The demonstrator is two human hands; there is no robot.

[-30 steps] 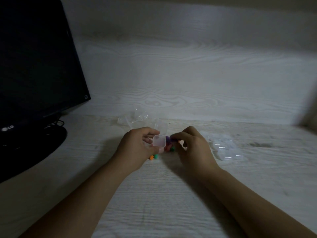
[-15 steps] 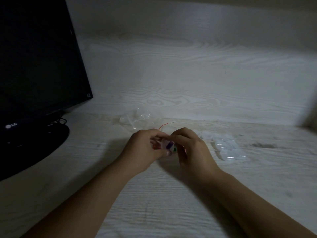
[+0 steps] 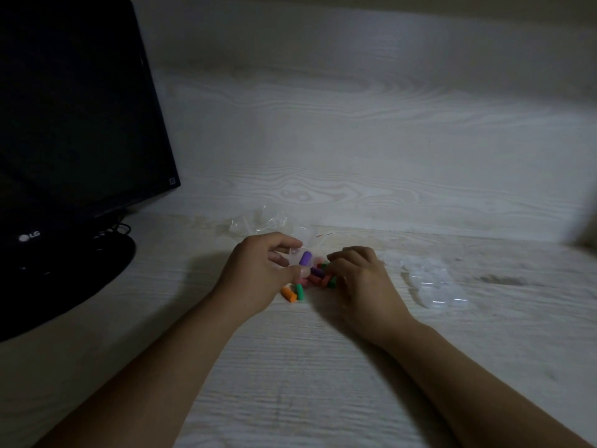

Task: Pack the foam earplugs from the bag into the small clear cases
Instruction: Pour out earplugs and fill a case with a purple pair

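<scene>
Left hand (image 3: 258, 270) pinches a small clear case (image 3: 302, 258) between thumb and fingers; a purple earplug (image 3: 305, 257) sits inside. Right hand (image 3: 361, 279), at 3 o'clock of the case, fingers curled down onto the loose earplug pile (image 3: 318, 279) (whether it grips one, cannot tell). Empty bag (image 3: 261, 223) at 11 o'clock; spare cases (image 3: 433, 286) at 3 o'clock on the desk (image 3: 290, 367).

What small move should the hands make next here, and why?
Probably the right hand should pinch one foam earplug from the loose coloured pile and lift it to the small clear plastic case. The left hand holds that case open with one purple foam earplug inside, and the right fingers already rest on the pile.
</scene>
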